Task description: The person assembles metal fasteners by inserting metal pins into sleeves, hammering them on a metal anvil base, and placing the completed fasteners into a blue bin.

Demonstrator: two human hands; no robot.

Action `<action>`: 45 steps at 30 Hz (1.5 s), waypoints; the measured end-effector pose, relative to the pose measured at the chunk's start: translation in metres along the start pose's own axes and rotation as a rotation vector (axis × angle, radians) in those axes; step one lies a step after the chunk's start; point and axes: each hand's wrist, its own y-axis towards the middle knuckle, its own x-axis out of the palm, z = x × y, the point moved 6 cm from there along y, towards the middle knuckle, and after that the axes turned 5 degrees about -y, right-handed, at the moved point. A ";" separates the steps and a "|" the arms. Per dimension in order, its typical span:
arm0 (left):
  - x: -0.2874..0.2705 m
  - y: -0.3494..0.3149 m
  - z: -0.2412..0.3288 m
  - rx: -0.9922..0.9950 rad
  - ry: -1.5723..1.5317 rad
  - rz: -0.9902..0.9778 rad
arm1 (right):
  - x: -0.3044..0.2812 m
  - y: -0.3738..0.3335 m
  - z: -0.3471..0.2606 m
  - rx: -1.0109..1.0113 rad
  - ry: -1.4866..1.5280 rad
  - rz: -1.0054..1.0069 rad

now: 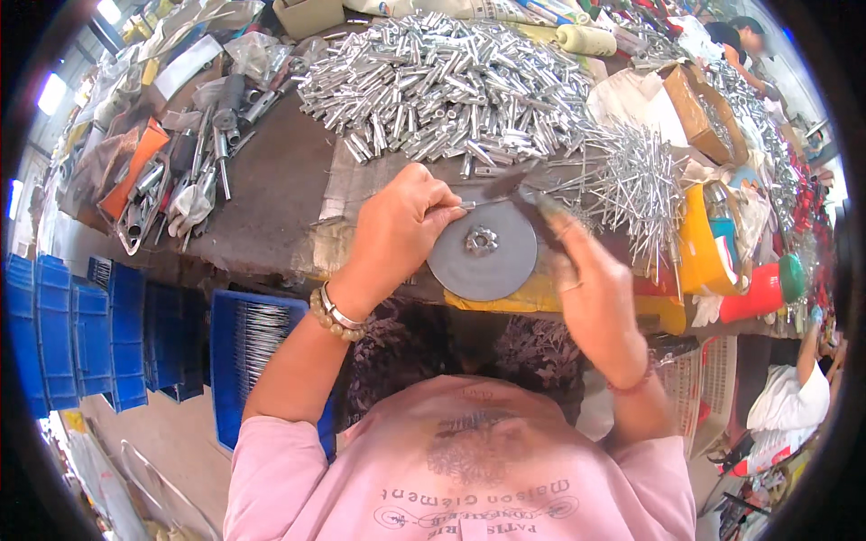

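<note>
My left hand (401,221) is closed in a pinch on a small metal piece (466,206), held level over the far edge of a round grey disc (483,275). A nut-like metal ring (482,239) sits at the middle of that disc. My right hand (595,293) is to the right of the disc, its fingers curled and smeared by motion. At its fingertips is a dark, hammer-like tool (505,186), also blurred, its head close to the small metal piece. The tool's exact kind and most of its handle cannot be made out.
Beyond my hands lies a big heap of metal tubes (451,81). Thin metal rods (631,185) are piled at the right, near a yellow container (708,239) and a red one (753,293). A blue crate (221,361) of rods stands low at the left.
</note>
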 end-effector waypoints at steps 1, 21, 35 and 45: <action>0.000 0.000 -0.001 -0.002 0.000 0.000 | 0.004 -0.004 0.001 0.000 0.001 -0.001; 0.000 0.003 -0.002 0.091 0.034 0.014 | 0.019 -0.005 -0.012 0.010 -0.337 -0.218; -0.004 0.007 -0.008 -0.031 -0.126 -0.084 | -0.018 0.005 -0.020 -0.157 -0.153 0.197; -0.005 0.002 -0.013 -0.077 -0.148 -0.054 | -0.027 0.022 -0.021 0.062 -0.048 -0.035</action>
